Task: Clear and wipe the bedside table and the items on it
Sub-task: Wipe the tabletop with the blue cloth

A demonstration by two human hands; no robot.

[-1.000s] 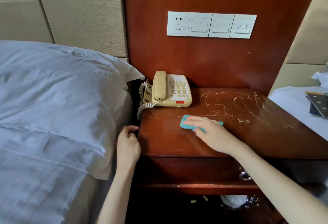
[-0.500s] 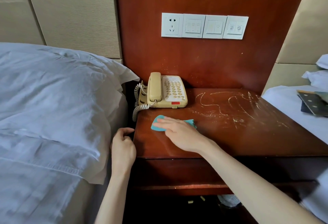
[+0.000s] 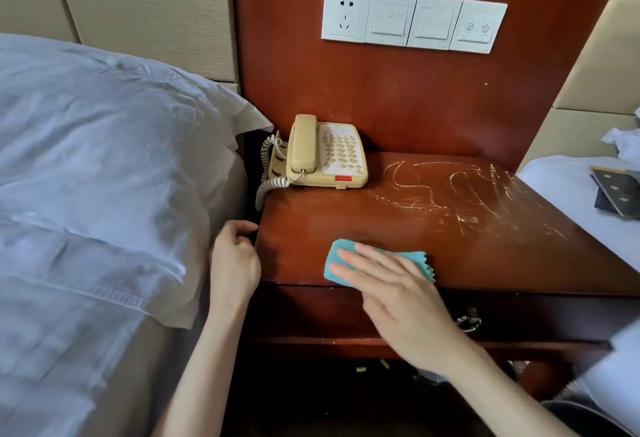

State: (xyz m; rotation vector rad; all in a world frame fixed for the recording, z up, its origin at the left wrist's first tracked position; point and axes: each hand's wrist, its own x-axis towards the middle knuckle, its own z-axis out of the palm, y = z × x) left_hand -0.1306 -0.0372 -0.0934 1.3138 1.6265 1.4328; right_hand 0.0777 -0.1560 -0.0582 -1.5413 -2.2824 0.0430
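Observation:
The dark red wooden bedside table (image 3: 485, 246) fills the middle, its right half streaked with pale scratchy marks. A teal cloth (image 3: 341, 253) lies near the table's front edge, left of centre. My right hand (image 3: 391, 294) presses flat on it with straight fingers. My left hand (image 3: 233, 260) has its fingers curled against the table's left front corner, next to the bed. A beige corded telephone (image 3: 322, 156) stands at the back left of the table top, handset on its cradle.
A bed with a white pillow (image 3: 104, 177) stands close on the left. A second white bed (image 3: 571, 194) on the right carries dark flat items (image 3: 614, 190). Wall sockets and switches (image 3: 414, 19) sit above the table. A drawer handle (image 3: 467, 320) shows under the top.
My right hand slid the teal cloth left across the table top, then toward the front edge. My left hand stayed at the table's left corner.

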